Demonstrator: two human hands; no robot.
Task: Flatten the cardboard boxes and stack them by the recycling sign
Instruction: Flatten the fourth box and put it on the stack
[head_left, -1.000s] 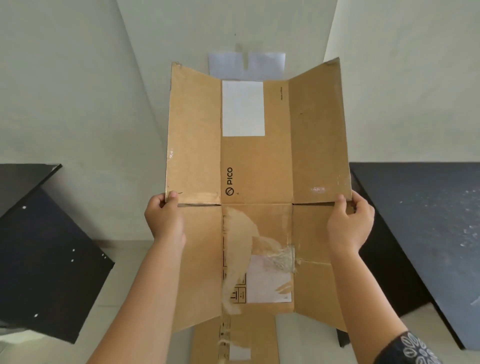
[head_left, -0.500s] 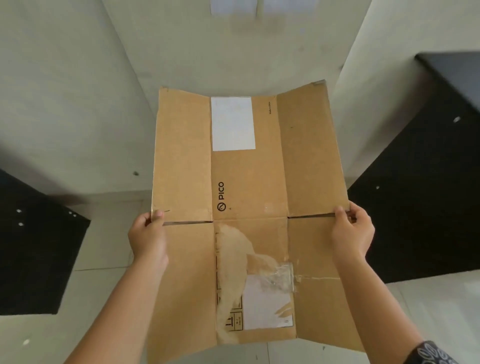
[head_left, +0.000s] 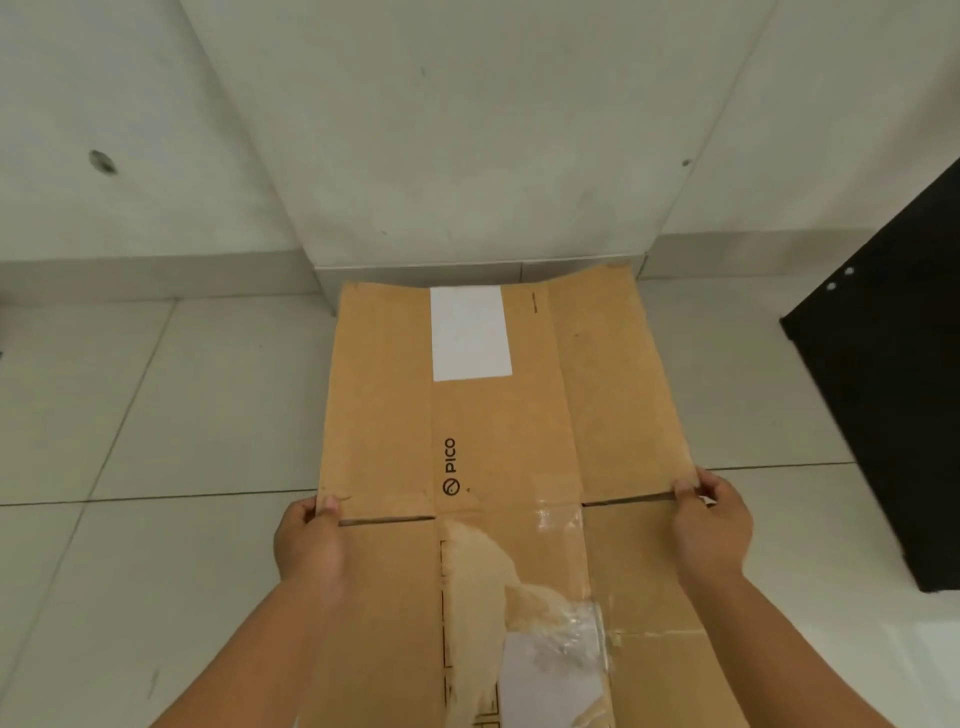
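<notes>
The flattened cardboard box (head_left: 498, 467) is held over the tiled floor (head_left: 156, 415), far edge near the wall base. Left hand (head_left: 306, 540) and right hand (head_left: 714, 525) each pinch a side edge; both grips clamped on it.

flattened box (head_left: 498, 441) | lowered from wall height | now near floor

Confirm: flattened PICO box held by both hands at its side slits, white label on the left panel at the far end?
Not quite. The white label sits on the centre panel of the flattened PICO box, not the left one, as the head view shows. The rest holds: left hand and right hand grip it at the side slits.
</notes>
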